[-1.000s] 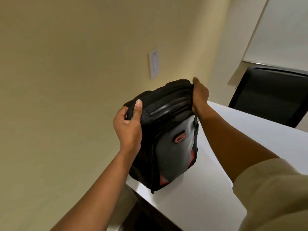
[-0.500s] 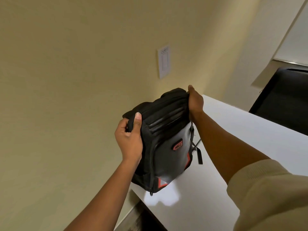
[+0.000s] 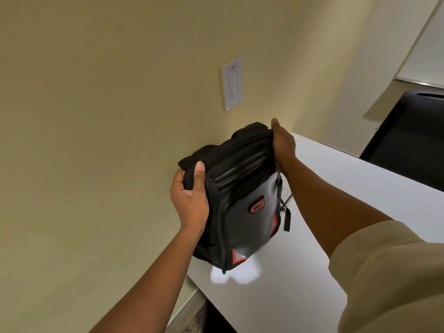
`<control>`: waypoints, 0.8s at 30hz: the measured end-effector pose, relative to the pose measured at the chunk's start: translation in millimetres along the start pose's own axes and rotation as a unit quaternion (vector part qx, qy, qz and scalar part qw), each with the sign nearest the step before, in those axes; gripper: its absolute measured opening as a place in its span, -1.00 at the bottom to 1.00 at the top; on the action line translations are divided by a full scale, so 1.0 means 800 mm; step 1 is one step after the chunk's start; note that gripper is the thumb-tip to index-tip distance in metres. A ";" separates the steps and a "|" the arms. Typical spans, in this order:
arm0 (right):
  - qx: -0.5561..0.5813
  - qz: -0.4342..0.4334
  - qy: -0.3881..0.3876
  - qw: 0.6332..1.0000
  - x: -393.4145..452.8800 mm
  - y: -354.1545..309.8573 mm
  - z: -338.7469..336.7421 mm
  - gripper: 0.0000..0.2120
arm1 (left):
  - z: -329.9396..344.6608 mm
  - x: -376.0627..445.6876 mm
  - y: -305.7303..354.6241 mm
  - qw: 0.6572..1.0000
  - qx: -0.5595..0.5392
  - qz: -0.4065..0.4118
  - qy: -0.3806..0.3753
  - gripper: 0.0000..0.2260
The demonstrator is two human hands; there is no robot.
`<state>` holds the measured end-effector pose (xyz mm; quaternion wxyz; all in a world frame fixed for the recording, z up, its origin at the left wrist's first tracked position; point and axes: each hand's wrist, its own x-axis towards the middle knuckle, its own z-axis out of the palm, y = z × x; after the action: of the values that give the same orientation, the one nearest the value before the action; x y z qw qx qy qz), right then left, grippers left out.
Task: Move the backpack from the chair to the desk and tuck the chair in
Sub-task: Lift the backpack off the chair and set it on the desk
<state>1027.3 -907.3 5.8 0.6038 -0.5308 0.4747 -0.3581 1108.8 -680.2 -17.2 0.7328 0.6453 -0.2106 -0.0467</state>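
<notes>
Backpack (image 3: 242,205) now farther onto desk (image 3: 336,188), standing upright.

left forearm (image 3: 153,272): bare, no sleeve showing | right forearm (image 3: 319,200): bare to elbow | beige ribbed sleeve (image 3: 389,272): pushed up, lower right of frame | hands: no rings seen

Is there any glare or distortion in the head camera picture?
Head view: a bright glare patch lies on the white desk just below the backpack; its grey front panel shines too; the wide lens tilts and bends the wall lines.
</notes>
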 end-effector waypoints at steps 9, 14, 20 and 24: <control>-0.033 -0.004 0.032 0.999 -0.018 0.005 -0.004 -0.49 | -0.018 -0.016 -0.003 0.998 0.017 -0.057 -0.005 -0.44; -0.004 0.010 0.039 0.999 -0.033 0.012 -0.026 -0.43 | -0.019 -0.026 0.006 0.999 0.032 -0.026 -0.015 -0.55; -0.005 -0.024 0.031 0.999 -0.055 0.010 -0.050 -0.51 | -0.015 -0.042 0.019 0.998 0.052 0.007 -0.033 -0.46; -0.024 -0.045 0.033 0.998 -0.068 0.007 -0.060 -0.55 | -0.015 -0.055 0.027 0.997 0.062 0.022 -0.043 -0.43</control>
<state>965.3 -869.9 11.5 0.5579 -0.5543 0.4785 -0.3906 1068.8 -650.3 -7.9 0.6826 0.6820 -0.2585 -0.0450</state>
